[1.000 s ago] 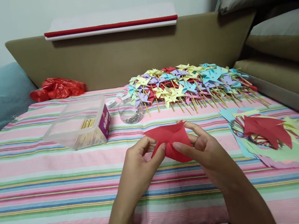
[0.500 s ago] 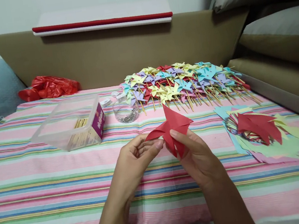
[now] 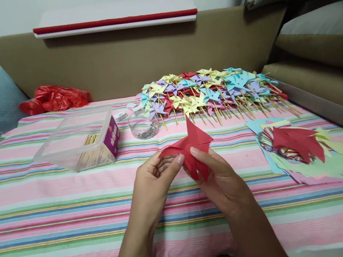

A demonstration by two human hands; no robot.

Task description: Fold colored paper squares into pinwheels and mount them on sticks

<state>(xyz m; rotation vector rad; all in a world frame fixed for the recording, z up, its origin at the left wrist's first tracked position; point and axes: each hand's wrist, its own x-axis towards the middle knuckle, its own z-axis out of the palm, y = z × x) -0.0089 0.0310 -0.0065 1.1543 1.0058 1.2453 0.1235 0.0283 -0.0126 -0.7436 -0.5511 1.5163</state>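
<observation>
Between my hands, above the striped cloth [image 3: 85, 219], is a red paper pinwheel [image 3: 196, 137] with one blade pointing up and others spread out to the sides and below. My left hand [image 3: 156, 181] is closed on its left blade, the thumb lying near the centre. With thumb on the front and fingers behind, my right hand [image 3: 217, 173] grips the lower right of the paper. No stick shows on this pinwheel. The fingers behind the paper are partly hidden.
A clear plastic box [image 3: 54, 155] of wooden sticks [image 3: 90, 152] and a round tub [image 3: 144, 128] of small metal pins stand left of centre. Finished pinwheels [image 3: 214, 92] are heaped at the back. Cut paper pieces [image 3: 298, 144] lie at right; a red plastic bag [image 3: 58, 98] lies back left.
Both hands have shifted slightly left with the red pinwheel. My left thumb and fingers now sit closer to its centre, and the left blade is drawn further over the fingers.
</observation>
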